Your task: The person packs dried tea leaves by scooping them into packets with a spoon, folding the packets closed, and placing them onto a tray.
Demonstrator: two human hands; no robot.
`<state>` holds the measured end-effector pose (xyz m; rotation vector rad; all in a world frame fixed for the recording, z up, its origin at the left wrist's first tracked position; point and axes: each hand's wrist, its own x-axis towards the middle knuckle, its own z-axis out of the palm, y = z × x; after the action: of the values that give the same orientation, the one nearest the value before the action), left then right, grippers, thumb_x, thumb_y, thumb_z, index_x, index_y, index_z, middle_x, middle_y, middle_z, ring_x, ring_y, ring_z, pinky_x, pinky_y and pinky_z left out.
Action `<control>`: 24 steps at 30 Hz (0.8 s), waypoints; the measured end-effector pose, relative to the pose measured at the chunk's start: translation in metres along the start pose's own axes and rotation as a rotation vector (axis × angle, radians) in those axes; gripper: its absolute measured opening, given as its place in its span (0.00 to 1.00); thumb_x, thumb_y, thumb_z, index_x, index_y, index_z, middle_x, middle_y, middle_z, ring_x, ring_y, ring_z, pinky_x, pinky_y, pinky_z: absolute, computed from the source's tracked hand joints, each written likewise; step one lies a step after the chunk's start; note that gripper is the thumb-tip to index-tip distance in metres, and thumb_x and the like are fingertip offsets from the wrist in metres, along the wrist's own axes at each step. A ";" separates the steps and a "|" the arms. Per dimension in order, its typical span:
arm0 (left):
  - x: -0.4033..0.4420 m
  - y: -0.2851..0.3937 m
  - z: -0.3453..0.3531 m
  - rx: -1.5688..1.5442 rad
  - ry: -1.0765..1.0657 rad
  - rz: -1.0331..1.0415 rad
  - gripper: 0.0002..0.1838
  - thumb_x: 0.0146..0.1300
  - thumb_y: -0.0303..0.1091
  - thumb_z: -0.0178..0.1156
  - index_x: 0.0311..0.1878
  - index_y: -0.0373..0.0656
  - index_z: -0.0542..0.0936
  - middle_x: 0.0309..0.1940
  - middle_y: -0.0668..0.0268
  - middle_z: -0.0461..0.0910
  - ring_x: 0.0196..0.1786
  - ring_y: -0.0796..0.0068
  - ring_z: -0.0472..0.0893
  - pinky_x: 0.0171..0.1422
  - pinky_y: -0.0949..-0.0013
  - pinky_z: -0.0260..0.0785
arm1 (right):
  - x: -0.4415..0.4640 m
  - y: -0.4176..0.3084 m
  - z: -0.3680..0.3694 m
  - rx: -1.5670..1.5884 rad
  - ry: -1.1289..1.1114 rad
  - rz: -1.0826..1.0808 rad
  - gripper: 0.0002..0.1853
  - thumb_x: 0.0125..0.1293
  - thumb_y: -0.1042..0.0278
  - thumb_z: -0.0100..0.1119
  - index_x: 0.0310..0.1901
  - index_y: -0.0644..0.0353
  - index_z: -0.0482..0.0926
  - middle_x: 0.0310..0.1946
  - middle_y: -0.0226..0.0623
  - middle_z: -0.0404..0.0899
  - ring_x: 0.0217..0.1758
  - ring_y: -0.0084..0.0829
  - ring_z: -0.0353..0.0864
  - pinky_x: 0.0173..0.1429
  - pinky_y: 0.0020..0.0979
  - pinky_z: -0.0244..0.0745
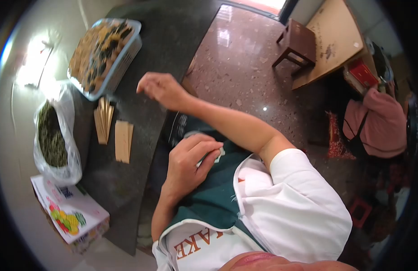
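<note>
My left hand [191, 160] is in front of the dark green apron [218, 201], fingers curled in. Its thumb and index finger close on a small white thing [221, 155], mostly covered by the hand. My right hand [161, 90] hovers near the edge of the dark table [148, 58], its fingers bent and slightly blurred; whatever they may hold is hidden. Nearest to it is a blue plastic basket [122, 61] heaped with brown and black pieces [100, 49]. Flat tan strips lie on the table in a fanned bundle [102, 121] and a smaller stack [123, 141].
A clear plastic bag [70, 158] of dried dark green leaves [52, 137] stands by the wall. A white box with printed fruit [71, 210] is near it. Across the speckled floor [245, 58] are a brown stool [297, 43], a wooden table [337, 31] and a person in pink [380, 122].
</note>
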<state>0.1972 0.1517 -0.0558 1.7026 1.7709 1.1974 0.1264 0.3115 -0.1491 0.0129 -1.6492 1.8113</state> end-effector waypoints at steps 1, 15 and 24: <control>-0.001 0.001 0.001 0.026 -0.009 0.017 0.08 0.57 0.20 0.67 0.41 0.38 0.85 0.37 0.58 0.84 0.40 0.59 0.85 0.45 0.65 0.77 | 0.000 0.000 0.002 0.055 0.007 -0.001 0.12 0.77 0.70 0.46 0.41 0.61 0.81 0.24 0.23 0.69 0.28 0.15 0.66 0.33 0.21 0.65; -0.047 -0.048 -0.054 0.417 0.447 -0.219 0.13 0.51 0.28 0.73 0.41 0.43 0.85 0.39 0.61 0.84 0.41 0.59 0.83 0.43 0.61 0.75 | 0.004 -0.008 -0.002 -0.048 0.004 0.034 0.21 0.81 0.61 0.40 0.44 0.64 0.84 0.30 0.27 0.73 0.34 0.17 0.68 0.40 0.22 0.62; -0.068 -0.098 -0.114 0.895 0.534 -0.796 0.35 0.45 0.43 0.79 0.58 0.40 0.80 0.54 0.56 0.78 0.57 0.52 0.76 0.60 0.55 0.70 | 0.007 -0.020 0.000 -0.107 -0.075 0.260 0.27 0.81 0.51 0.43 0.57 0.70 0.80 0.33 0.28 0.66 0.32 0.20 0.65 0.33 0.21 0.56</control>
<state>0.0614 0.0646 -0.0888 0.7564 3.1976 0.5089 0.1310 0.3142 -0.1282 -0.1911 -1.8707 1.9290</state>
